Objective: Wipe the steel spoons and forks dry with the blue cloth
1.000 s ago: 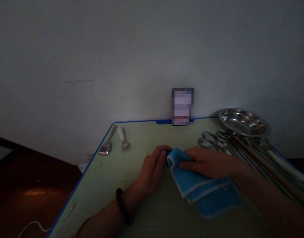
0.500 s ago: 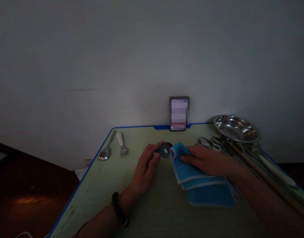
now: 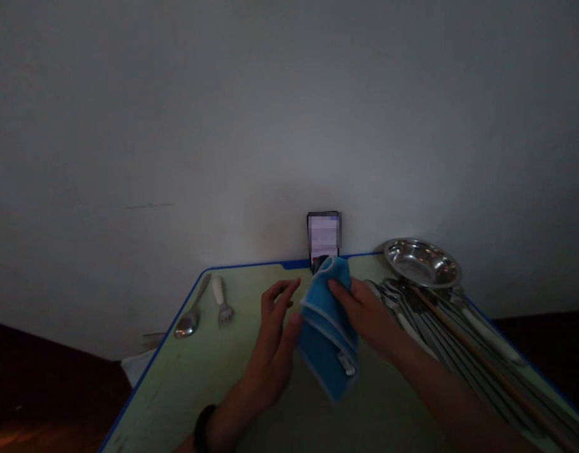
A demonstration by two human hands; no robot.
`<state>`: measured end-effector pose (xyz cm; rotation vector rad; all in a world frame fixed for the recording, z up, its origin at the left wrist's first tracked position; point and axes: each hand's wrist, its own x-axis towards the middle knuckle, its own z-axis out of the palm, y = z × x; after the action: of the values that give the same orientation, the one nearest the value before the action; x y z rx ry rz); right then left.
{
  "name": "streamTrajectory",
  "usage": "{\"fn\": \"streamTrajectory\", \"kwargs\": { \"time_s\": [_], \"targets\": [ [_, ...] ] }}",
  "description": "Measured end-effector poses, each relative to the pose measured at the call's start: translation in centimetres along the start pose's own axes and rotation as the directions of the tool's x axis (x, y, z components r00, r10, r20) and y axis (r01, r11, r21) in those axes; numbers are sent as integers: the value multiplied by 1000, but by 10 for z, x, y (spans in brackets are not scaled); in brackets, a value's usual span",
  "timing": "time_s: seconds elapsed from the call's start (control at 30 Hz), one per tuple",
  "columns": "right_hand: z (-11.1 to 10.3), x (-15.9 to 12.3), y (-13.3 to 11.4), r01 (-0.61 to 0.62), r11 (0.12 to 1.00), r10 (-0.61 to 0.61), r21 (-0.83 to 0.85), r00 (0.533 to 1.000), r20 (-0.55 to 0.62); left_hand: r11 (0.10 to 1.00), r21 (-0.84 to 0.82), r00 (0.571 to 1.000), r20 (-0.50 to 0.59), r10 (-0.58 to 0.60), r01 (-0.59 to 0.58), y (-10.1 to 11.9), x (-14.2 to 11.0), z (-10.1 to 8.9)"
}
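Observation:
My right hand is closed on a folded blue cloth with a pale edge and holds it up off the table, its lower end hanging. My left hand is just left of the cloth, fingers stretched out and apart, its thumb against the cloth's edge. I see nothing in the left hand. Whatever lies inside the cloth's fold is hidden. A dark band sits on my left wrist.
The pale green table has a blue rim. A metal spoon and a white-handled fork lie at its far left. A phone leans on the wall. A steel plate and several utensils fill the right side.
The cloth has been lifted off the table and now hangs upright from my right hand. The dark round object my left hand held is out of sight and its fingers have spread. The view tilted up.

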<state>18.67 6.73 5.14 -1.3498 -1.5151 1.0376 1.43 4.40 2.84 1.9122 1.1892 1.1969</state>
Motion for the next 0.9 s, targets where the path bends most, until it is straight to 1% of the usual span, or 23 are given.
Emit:
{"fn": "streamTrajectory", "kwargs": {
  "time_s": [0.07, 0.1, 0.13, 0.17, 0.2, 0.23, 0.27, 0.3, 0.37, 0.43, 0.47, 0.53, 0.6, 0.67, 0.7, 0.73, 0.77, 0.8, 0.83, 0.87, 0.9],
  "targets": [
    [-1, 3, 1, -72, 978, 96, 198, 989, -113, 996, 84, 996, -82, 38, -31, 10, 0, -2],
    [-1, 4, 1, -94, 944, 145, 317, 979, -141, 987, 152, 990, -121, 79, -60, 14, -1, -4],
    [-2, 5, 1, -107, 894, 188, 434, 971, -149, 969, 229, 983, -133, 130, -97, 19, -2, -5],
    [-2, 6, 2, -112, 837, 220, 536, 965, -142, 944, 300, 977, -120, 179, -136, 25, -4, -7],
    [-2, 7, 1, -114, 781, 244, 614, 961, -131, 918, 349, 974, -55, 218, -186, 30, -5, -8],
    [-3, 7, 1, -114, 737, 259, 666, 958, -122, 900, 370, 973, 55, 225, -229, 36, -6, -9],
    [-3, 7, 0, -111, 711, 269, 694, 955, -123, 898, 376, 972, 140, 187, -227, 41, -5, -9],
    [-3, 6, -2, -104, 705, 276, 701, 951, -137, 903, 382, 970, 209, 124, -197, 46, -4, -9],
    [-2, 4, -4, -90, 727, 289, 681, 940, -184, 908, 397, 959, 284, 17, -134, 53, 3, -8],
    [-1, 3, -5, -91, 751, 305, 654, 926, -221, 904, 418, 944, 326, -60, -87, 56, 11, -7],
    [-1, 3, -5, -94, 747, 315, 658, 922, -226, 899, 430, 934, 347, -84, -79, 56, 16, -7],
    [1, 5, -3, -100, 703, 345, 704, 914, -215, 886, 458, 926, 360, -117, -67, 55, 25, -9],
    [4, 7, 2, -102, 645, 385, 757, 899, -207, 881, 473, 929, 330, -169, -8, 53, 34, -14],
    [9, 9, 11, -104, 621, 414, 777, 885, -213, 904, 425, 913, 348, -213, 49, 49, 45, -20],
    [13, 9, 17, -103, 627, 414, 773, 884, -217, 924, 377, 892, 393, -226, 68, 44, 51, -22],
    [17, 9, 24, -106, 630, 414, 770, 884, -217, 935, 340, 880, 410, -241, 97, 38, 58, -24],
    [22, 8, 32, -122, 639, 422, 759, 881, -213, 941, 311, 883, 393, -255, 133, 29, 67, -24],
    [27, 7, 39, -134, 693, 420, 709, 874, -245, 944, 279, 914, 310, -262, 176, 19, 76, -23],
    [31, 6, 46, -134, 753, 405, 645, 867, -292, 948, 237, 951, 173, -257, 213, 7, 85, -19],
    [35, 5, 51, -143, 808, 385, 572, 863, -328, 949, 222, 966, 82, -247, 224, -7, 95, -15],
    [37, 4, 55, -156, 844, 364, 514, 870, -332, 951, 211, 971, 22, -238, 228, -21, 104, -9]
  ]
}}
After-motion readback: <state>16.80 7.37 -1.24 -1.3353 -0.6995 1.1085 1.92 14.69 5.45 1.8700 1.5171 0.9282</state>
